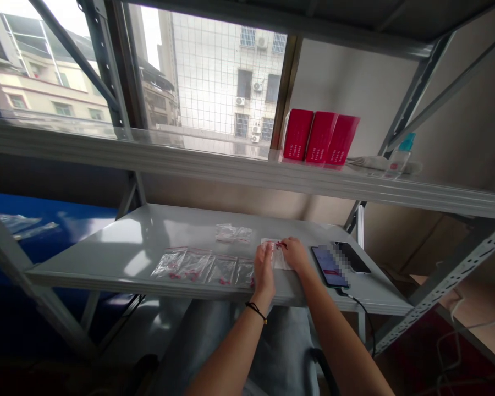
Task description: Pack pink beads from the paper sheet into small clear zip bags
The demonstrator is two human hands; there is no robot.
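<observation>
A white and clear plastic bag (279, 260) lies on the grey shelf between my hands. At its left edge, my left hand (265, 270) is closed with the fingers pressed together on the plastic. My right hand (296, 255) is at the bag's upper right, its fingertips pinched on small dark red pieces (280, 245); their exact kind is too small to make out. To the left, several clear zip bags (223, 269) lie in a row, with small red pieces inside. Farther back sits a stack of clear bags (233, 233) with red seal lines.
Two phones, one with a lit screen (329, 268) and one dark (352, 257), lie on the right; a black cable (361, 305) hangs from the lit one. Overhead, a second shelf (214, 168) carries red boxes (322, 137) and a spray bottle (400, 157). Metal posts flank both sides.
</observation>
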